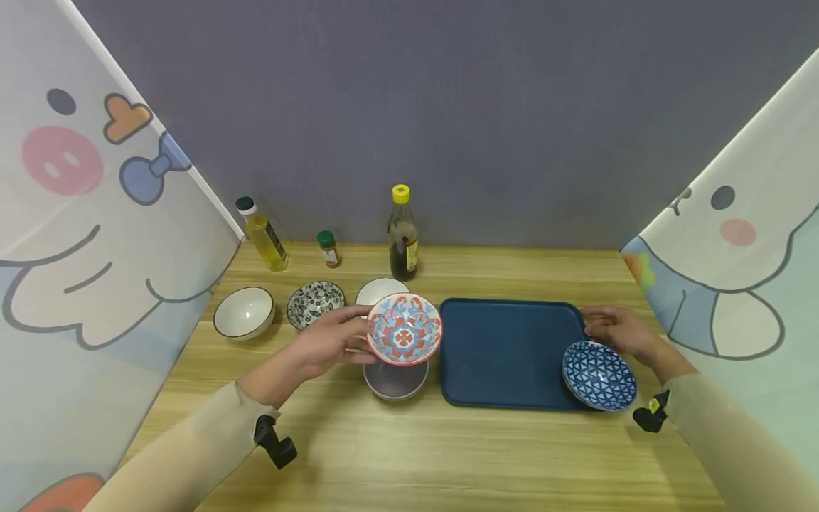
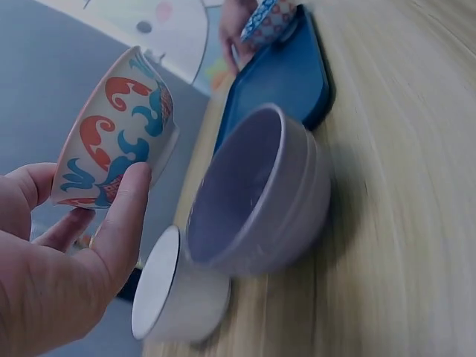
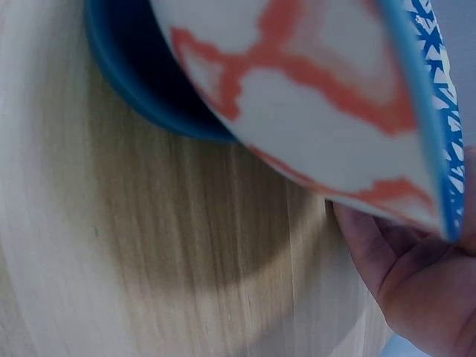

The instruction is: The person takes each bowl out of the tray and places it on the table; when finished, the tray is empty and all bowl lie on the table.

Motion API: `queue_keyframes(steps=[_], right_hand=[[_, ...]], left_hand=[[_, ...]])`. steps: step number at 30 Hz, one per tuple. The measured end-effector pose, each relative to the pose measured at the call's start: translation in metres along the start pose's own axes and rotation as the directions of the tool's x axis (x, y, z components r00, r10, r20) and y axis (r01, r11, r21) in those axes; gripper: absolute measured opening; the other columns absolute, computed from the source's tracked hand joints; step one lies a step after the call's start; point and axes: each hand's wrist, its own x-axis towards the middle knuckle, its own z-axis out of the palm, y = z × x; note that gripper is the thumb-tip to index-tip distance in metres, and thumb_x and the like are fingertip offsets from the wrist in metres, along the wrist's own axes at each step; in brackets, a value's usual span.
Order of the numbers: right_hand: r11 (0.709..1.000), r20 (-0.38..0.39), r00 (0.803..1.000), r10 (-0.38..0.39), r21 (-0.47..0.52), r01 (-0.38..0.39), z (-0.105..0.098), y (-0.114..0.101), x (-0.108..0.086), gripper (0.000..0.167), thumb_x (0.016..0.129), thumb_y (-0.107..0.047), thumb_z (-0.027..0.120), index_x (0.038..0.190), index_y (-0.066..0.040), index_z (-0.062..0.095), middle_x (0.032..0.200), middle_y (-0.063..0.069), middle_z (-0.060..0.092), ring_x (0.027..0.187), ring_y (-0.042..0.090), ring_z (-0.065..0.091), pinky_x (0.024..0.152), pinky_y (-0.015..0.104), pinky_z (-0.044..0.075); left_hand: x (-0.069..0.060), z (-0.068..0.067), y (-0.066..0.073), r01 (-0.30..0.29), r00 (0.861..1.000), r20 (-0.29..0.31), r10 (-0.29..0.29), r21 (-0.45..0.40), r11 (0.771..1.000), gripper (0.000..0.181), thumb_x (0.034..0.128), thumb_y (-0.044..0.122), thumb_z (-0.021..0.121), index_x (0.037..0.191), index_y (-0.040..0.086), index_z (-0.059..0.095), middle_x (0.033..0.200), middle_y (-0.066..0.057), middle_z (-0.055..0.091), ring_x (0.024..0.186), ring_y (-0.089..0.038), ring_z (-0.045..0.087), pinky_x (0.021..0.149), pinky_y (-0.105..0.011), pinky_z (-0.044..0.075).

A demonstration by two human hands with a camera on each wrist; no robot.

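Note:
My left hand (image 1: 329,340) holds a bowl with a red rim and a red-and-blue floral pattern (image 1: 404,329), thumb and fingers at its left side. In the left wrist view this patterned bowl (image 2: 111,141) is raised off the table. Below it stands a greyish-purple bowl (image 1: 395,382), partly covered in the head view. My right hand (image 1: 617,328) is by the right edge of a dark blue tray (image 1: 512,355), fingers loosely bent. Near it a blue-and-white triangle-patterned bowl (image 1: 599,377) is at the tray's front right corner; its outside (image 3: 312,97) is white with orange lines.
A white bowl (image 1: 244,313), a black-and-white floral bowl (image 1: 316,302) and another white bowl (image 1: 382,288) stand to the left. Behind them are an oil bottle (image 1: 265,238), a green-capped spice jar (image 1: 329,249) and a yellow-capped dark sauce bottle (image 1: 403,242). A grey wall (image 1: 512,142) closes the back.

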Motion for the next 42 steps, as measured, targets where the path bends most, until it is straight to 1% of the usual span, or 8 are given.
queue_keyframes(steps=[4, 8, 14, 18, 25, 30, 35, 42], right_hand=[[1.0, -0.001, 1.0, -0.008, -0.006, 0.008, 0.0, 0.0, 0.0, 0.053, 0.103, -0.009, 0.061, 0.149, 0.01, 0.042, 0.122, 0.03, 0.066, 0.092, 0.005, 0.067, 0.078, 0.025, 0.062], [1.0, 0.001, 1.0, -0.008, -0.003, 0.008, 0.001, 0.0, 0.0, 0.054, 0.103, -0.009, 0.061, 0.15, 0.01, 0.041, 0.124, 0.031, 0.065, 0.094, 0.006, 0.067, 0.08, 0.024, 0.062], [1.0, -0.002, 1.0, -0.007, -0.006, 0.007, 0.001, -0.002, -0.003, 0.055, 0.103, -0.009, 0.061, 0.149, 0.01, 0.041, 0.124, 0.032, 0.065, 0.095, 0.007, 0.067, 0.08, 0.025, 0.062], [1.0, -0.003, 1.0, -0.002, -0.01, 0.002, 0.002, -0.003, -0.004, 0.055, 0.103, -0.01, 0.061, 0.149, 0.011, 0.041, 0.123, 0.031, 0.066, 0.093, 0.005, 0.066, 0.079, 0.025, 0.062], [1.0, -0.003, 1.0, 0.0, -0.008, 0.0, 0.001, -0.005, -0.005, 0.054, 0.103, -0.008, 0.06, 0.149, 0.012, 0.04, 0.121, 0.029, 0.067, 0.092, 0.005, 0.067, 0.077, 0.025, 0.062], [1.0, -0.002, 1.0, 0.003, 0.001, -0.003, 0.0, -0.006, -0.004, 0.054, 0.102, -0.009, 0.061, 0.148, 0.012, 0.041, 0.12, 0.028, 0.068, 0.091, 0.005, 0.067, 0.077, 0.025, 0.062], [1.0, 0.002, 1.0, 0.012, 0.013, -0.012, -0.001, -0.003, -0.002, 0.055, 0.102, -0.009, 0.062, 0.148, 0.012, 0.04, 0.12, 0.027, 0.068, 0.09, 0.004, 0.067, 0.076, 0.026, 0.062], [1.0, 0.007, 1.0, 0.014, 0.014, -0.014, -0.001, -0.002, 0.0, 0.055, 0.103, -0.01, 0.062, 0.149, 0.01, 0.04, 0.12, 0.026, 0.068, 0.089, 0.006, 0.067, 0.073, 0.028, 0.062]], left_hand=[[-0.015, -0.019, -0.007, -0.013, 1.0, -0.026, 0.013, 0.004, 1.0, 0.061, 0.1049, 0.015, 0.055, 0.159, 0.001, 0.031, 0.114, -0.012, 0.066, 0.095, -0.023, 0.071, 0.091, -0.043, 0.063], [-0.029, -0.038, -0.015, -0.005, 0.998, -0.056, 0.005, 0.007, 1.0, 0.066, 0.1055, 0.017, 0.055, 0.161, 0.001, 0.024, 0.116, -0.01, 0.065, 0.098, -0.021, 0.071, 0.094, -0.042, 0.062], [-0.049, -0.06, -0.025, 0.015, 0.993, -0.117, -0.014, 0.011, 1.0, 0.068, 0.105, 0.017, 0.056, 0.161, 0.0, 0.022, 0.12, -0.011, 0.061, 0.101, -0.023, 0.07, 0.095, -0.041, 0.062], [-0.059, -0.073, -0.034, 0.022, 0.992, -0.123, -0.018, 0.026, 0.999, 0.07, 0.1058, 0.017, 0.056, 0.162, -0.001, 0.019, 0.12, -0.011, 0.063, 0.103, -0.023, 0.07, 0.095, -0.041, 0.061], [-0.069, -0.091, -0.055, 0.031, 0.991, -0.128, -0.027, 0.027, 0.999, 0.07, 0.1061, 0.017, 0.057, 0.161, -0.003, 0.019, 0.115, -0.01, 0.069, 0.101, -0.024, 0.072, 0.094, -0.042, 0.062], [-0.074, -0.103, -0.069, 0.029, 0.995, -0.098, -0.026, 0.025, 0.999, 0.071, 0.1068, 0.016, 0.056, 0.16, -0.007, 0.016, 0.114, -0.01, 0.072, 0.101, -0.023, 0.073, 0.093, -0.042, 0.062], [-0.079, -0.111, -0.077, 0.027, 0.997, -0.069, -0.026, 0.007, 1.0, 0.073, 0.1074, 0.017, 0.055, 0.16, -0.01, 0.011, 0.116, -0.011, 0.071, 0.104, -0.022, 0.072, 0.096, -0.044, 0.061], [-0.081, -0.121, -0.085, 0.055, 0.995, -0.078, -0.057, -0.025, 0.998, 0.073, 0.1073, 0.016, 0.055, 0.161, -0.007, 0.011, 0.119, -0.013, 0.069, 0.106, -0.023, 0.071, 0.099, -0.046, 0.06]])
